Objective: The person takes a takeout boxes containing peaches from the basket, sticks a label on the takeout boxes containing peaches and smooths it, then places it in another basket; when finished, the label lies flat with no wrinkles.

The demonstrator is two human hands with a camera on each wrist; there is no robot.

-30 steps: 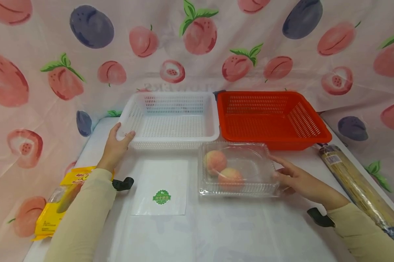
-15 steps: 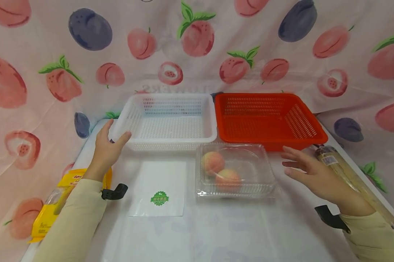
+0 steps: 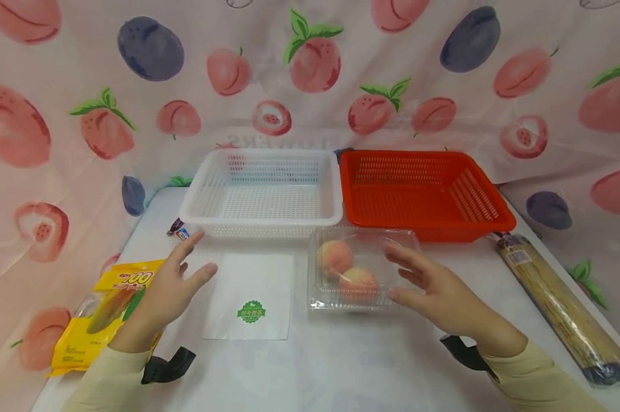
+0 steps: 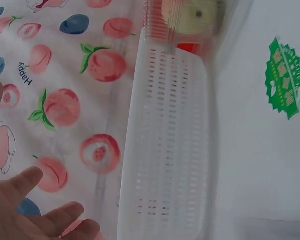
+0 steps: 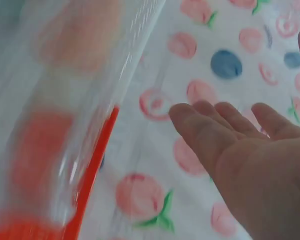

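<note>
A clear plastic clamshell box (image 3: 364, 237) with two peaches (image 3: 348, 269) inside lies shut at mid-table. My right hand (image 3: 400, 273) hovers at the box's right part with fingers spread and straight; whether it touches the lid I cannot tell. My left hand (image 3: 189, 264) is open and holds nothing. It floats above the table between a yellow snack pack (image 3: 96, 315) and a white paper bag (image 3: 250, 294) with a green sticker (image 4: 284, 77). The right wrist view shows the open palm (image 5: 250, 150) beside the blurred box (image 5: 55, 100).
A white basket (image 3: 261, 220) and a red basket (image 3: 423, 220) stand side by side behind the box, both with nothing in them. A long pack of noodles (image 3: 562, 303) lies along the right edge. A small wrapped sweet (image 3: 178, 229) sits by the white basket's left corner.
My left hand let go of the white basket's corner and drew back toward me. My right hand swung out to the right, then came in over the clamshell box.
</note>
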